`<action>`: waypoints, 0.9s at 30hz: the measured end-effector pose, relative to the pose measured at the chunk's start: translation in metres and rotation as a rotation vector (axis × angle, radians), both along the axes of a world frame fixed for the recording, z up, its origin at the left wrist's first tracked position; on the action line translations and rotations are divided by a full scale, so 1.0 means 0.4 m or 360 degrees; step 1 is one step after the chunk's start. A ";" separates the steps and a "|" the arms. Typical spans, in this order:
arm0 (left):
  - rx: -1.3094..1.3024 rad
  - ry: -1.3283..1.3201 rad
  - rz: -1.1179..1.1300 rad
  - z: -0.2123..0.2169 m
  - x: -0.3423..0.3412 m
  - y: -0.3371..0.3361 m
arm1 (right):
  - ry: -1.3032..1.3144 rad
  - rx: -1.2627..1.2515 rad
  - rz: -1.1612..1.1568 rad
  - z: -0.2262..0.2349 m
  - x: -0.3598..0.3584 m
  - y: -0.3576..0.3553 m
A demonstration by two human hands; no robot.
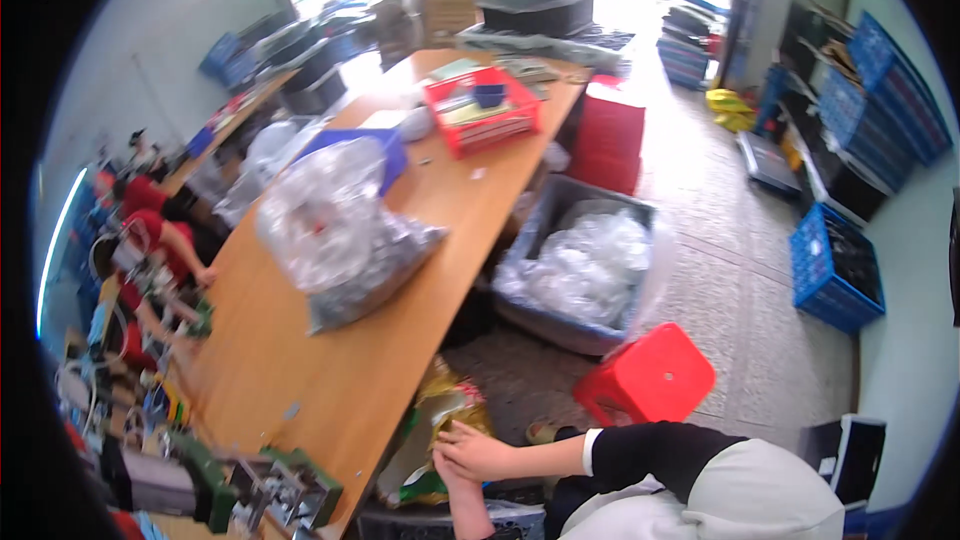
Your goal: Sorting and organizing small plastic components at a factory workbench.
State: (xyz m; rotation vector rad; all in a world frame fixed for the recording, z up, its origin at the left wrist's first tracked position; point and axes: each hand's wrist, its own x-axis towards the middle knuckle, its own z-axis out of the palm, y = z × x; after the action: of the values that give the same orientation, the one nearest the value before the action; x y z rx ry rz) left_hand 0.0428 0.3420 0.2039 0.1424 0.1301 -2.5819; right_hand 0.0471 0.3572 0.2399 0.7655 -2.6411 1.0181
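Note:
My two hands are close together at the front edge of the table, above an open gold and green plastic bag with a pale inside. My right hand comes in from the right, its fingers curled together over my left hand. My left hand rises from below, and its fingers are mostly hidden behind the right one. Whatever lies between the fingers is too small to make out. Below the hands is a dark crate, partly covered by my left forearm.
The long wooden table carries a clear bag of grey parts, a blue bin and a red tray. A small green machine stands near left. Right are a grey tub and red stool. Co-workers sit opposite.

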 end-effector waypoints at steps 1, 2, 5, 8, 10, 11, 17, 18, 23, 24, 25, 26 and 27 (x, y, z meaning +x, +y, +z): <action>-0.0020 -0.0113 -0.0021 0.015 0.027 0.026 | 0.0077 -0.0087 -0.0038 0.003 0.024 0.007; -0.0044 -0.0225 -0.0006 0.021 0.044 0.038 | 0.0069 -0.0081 -0.0019 0.001 0.036 0.038; -0.0615 -0.0299 -0.1790 -0.154 0.036 -0.133 | -0.0481 -0.0127 -0.0106 0.085 0.065 0.131; 0.0052 -0.0958 -0.2098 -0.166 0.056 -0.147 | -0.0537 -0.0342 -0.0789 -0.025 0.156 0.257; -0.0122 -0.0912 -0.2067 -0.163 0.078 -0.145 | -0.0810 -0.0792 -0.1055 -0.166 0.237 0.424; -0.0132 -0.1029 -0.1961 -0.142 0.102 -0.167 | -0.1070 -0.0749 -0.1055 -0.248 0.272 0.518; -0.0073 -0.1213 -0.1435 -0.214 0.404 -0.402 | -0.1207 0.0478 -0.0432 -0.670 0.454 0.901; 0.0011 -0.1294 -0.1355 -0.215 0.448 -0.425 | -0.1638 0.0350 -0.0598 -0.721 0.461 0.937; 0.0203 -0.1476 -0.0825 -0.268 0.763 -0.579 | -0.2311 0.0443 -0.0807 -0.532 0.500 0.734; 0.0211 -0.1523 -0.0799 -0.266 0.771 -0.596 | -0.2281 0.0436 -0.0855 -0.539 0.495 0.751; 0.0149 -0.1528 -0.0734 -0.275 0.802 -0.623 | -0.1989 0.0303 -0.0678 -0.582 0.485 0.745; 0.0144 -0.1544 -0.0704 -0.287 0.836 -0.654 | -0.1698 0.0176 -0.0502 -0.599 0.480 0.725; 0.0161 -0.1609 -0.0646 -0.303 0.866 -0.681 | -0.1687 0.0176 -0.0513 -0.601 0.470 0.704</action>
State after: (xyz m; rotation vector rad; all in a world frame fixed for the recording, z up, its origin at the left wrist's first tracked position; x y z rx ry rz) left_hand 0.3891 0.0695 0.0829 1.5929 -0.1622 -2.5427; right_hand 0.2350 0.6389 -0.0003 -0.3401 -3.4956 1.4475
